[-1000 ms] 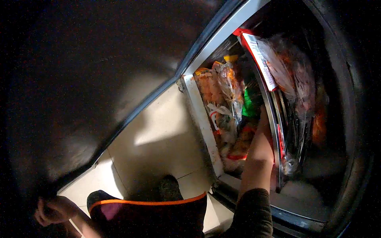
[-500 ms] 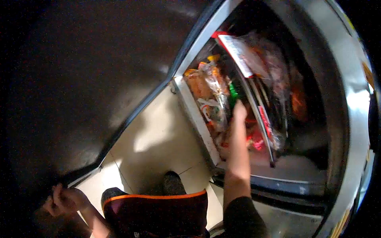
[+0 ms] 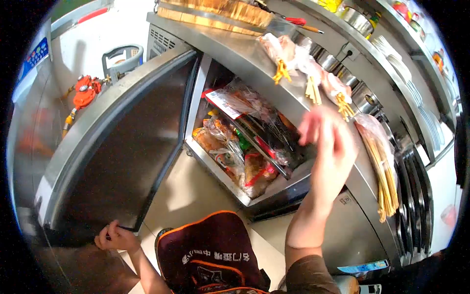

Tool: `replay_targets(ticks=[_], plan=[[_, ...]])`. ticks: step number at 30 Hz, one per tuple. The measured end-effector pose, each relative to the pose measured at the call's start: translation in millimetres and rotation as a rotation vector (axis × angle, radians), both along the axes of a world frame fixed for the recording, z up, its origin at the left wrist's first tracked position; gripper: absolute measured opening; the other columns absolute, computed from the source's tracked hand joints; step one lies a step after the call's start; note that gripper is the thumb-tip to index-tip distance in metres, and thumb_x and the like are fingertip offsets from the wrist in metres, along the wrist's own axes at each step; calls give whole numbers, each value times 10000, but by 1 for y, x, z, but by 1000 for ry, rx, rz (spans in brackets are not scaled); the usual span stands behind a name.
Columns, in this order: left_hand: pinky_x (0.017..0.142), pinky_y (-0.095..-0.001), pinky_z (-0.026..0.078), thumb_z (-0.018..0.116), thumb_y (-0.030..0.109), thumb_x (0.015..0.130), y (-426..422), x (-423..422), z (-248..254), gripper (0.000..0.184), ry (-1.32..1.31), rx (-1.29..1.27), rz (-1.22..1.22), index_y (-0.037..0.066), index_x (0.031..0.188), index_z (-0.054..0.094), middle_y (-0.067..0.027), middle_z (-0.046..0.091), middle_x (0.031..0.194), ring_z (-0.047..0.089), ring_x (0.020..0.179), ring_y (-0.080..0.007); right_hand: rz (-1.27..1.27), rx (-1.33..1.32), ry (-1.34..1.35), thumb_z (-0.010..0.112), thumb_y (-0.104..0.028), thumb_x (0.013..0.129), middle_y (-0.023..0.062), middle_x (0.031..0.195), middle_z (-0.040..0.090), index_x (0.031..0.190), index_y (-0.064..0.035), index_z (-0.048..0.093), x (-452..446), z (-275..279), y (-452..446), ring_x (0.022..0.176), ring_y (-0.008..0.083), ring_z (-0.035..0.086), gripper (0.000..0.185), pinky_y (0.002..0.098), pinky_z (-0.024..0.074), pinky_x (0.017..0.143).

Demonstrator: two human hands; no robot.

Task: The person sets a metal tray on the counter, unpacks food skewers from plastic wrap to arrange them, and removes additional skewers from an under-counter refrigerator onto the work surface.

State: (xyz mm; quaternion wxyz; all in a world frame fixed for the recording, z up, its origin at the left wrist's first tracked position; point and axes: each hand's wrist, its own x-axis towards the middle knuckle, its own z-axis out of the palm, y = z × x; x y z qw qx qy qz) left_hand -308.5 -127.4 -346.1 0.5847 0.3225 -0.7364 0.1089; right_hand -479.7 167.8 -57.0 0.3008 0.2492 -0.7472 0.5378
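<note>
My right hand (image 3: 333, 144) is raised beside the steel counter's front edge, blurred, with fingers loosely bent and apart. I see nothing in it. Near it on the counter lie several plastic bags of skewered meat (image 3: 338, 89), their sticks pointing towards me, and a longer bag of wooden skewers (image 3: 379, 169). Below is the open under-counter fridge (image 3: 223, 175), packed with bagged food (image 3: 252, 105) and a red-trimmed packet (image 3: 223, 103). My left hand (image 3: 117, 238) is at the lower edge of the fridge door (image 3: 132, 142), fingers loosely curled and apart; firm contact is unclear.
A round wooden chopping board (image 3: 215, 17) sits at the counter's far end. Steel pots (image 3: 364, 95) line the back wall beneath shelves with stacked plates (image 3: 423, 115). Dark trays (image 3: 413, 206) stand at the right. A gas cylinder (image 3: 122, 61) with an orange regulator (image 3: 87, 92) stands behind the door.
My right hand has come out of the fridge and risen to the right, beside the counter. The view has lifted to show the countertop. My left hand stays by the door's lower edge.
</note>
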Motion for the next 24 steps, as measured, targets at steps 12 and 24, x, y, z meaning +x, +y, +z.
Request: replay_targets(ticks=[12,24], plan=[[894,-449,272,505,-14,714,7,-2,7,214,103,102,-63,168,722,616,-29,393,925,352,951,-264,-309,1242,-612,557,-337,786,97,820,612,902,-29,596,-141,89,-60,664,169,599,332,296,513,583],[929,-444,233,519,-45,695,9,2,8,234,79,127,-114,166,706,621,-31,392,957,334,997,-272,346,-526,-772,495,-25,828,96,674,549,879,40,480,-130,57,-16,499,91,499,84,193,459,439]])
